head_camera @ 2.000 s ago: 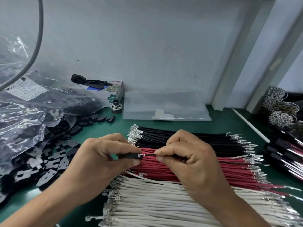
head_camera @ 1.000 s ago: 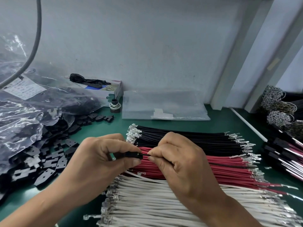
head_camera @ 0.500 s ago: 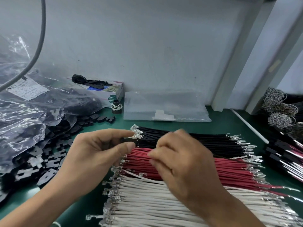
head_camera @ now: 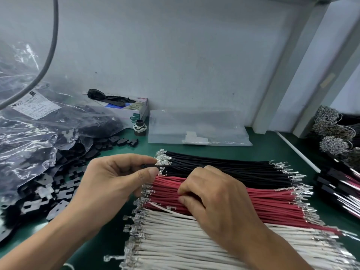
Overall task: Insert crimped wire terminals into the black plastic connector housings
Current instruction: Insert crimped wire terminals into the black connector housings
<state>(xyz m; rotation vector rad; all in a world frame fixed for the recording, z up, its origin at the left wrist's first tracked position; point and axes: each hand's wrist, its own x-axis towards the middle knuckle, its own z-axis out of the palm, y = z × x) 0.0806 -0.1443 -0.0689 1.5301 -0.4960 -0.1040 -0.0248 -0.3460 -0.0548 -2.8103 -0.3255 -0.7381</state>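
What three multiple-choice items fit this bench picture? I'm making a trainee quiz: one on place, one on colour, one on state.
1. The red wires lie
A. between black and white wires
B. on the box
C. inside the bag

2. The table is
A. green
B. yellow
C. brown

3. The left hand
A. lies flat
B. pinches a black housing
C. holds scissors

Answers: 1 A, black wires behind, white wires in front. 2 A, bare surface shows green. 3 B, thumb and forefinger close on it.
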